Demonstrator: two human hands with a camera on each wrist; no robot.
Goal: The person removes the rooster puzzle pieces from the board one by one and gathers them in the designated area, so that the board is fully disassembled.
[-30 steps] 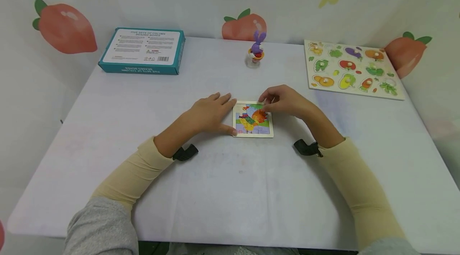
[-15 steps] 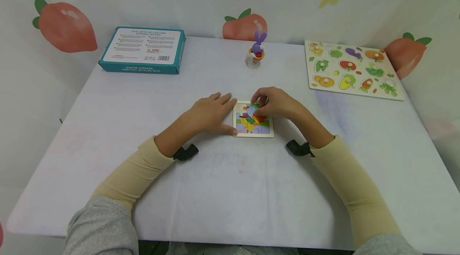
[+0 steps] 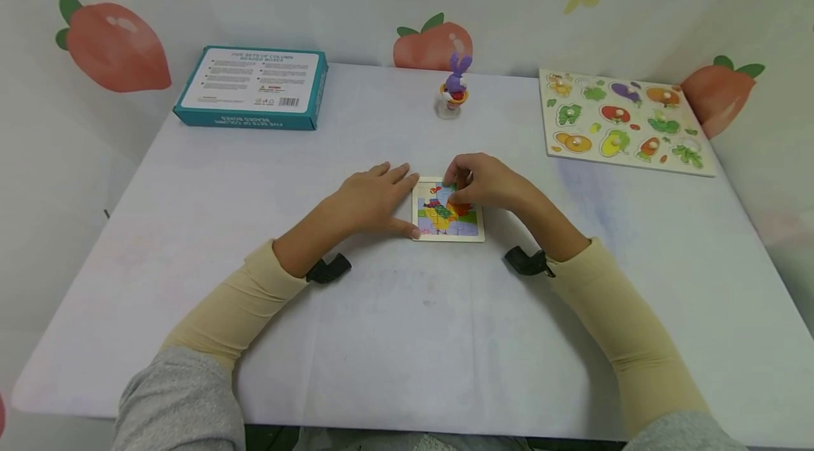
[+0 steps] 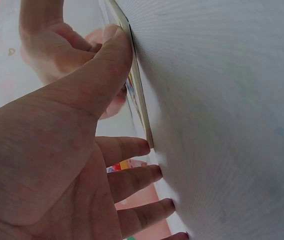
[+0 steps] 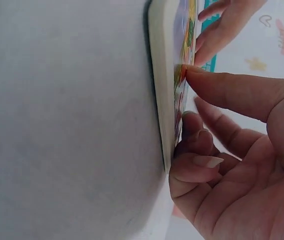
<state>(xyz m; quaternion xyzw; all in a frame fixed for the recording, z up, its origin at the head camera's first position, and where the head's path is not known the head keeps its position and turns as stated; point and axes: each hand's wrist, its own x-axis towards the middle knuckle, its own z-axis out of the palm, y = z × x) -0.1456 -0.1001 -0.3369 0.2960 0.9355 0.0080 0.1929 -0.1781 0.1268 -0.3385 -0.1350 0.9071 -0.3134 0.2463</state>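
I look forward and down from the head over the white table [image 3: 407,338], low and close from the wrists of left hand [image 3: 374,202] and right hand [image 3: 494,182], the bird jigsaw [image 3: 437,216] common to all three views.

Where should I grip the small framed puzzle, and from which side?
Probably its near edge, reaching low from the person's side: the thin puzzle lies flat on the table, that edge mostly bare, while the left hand and right hand occupy its left and far edges.
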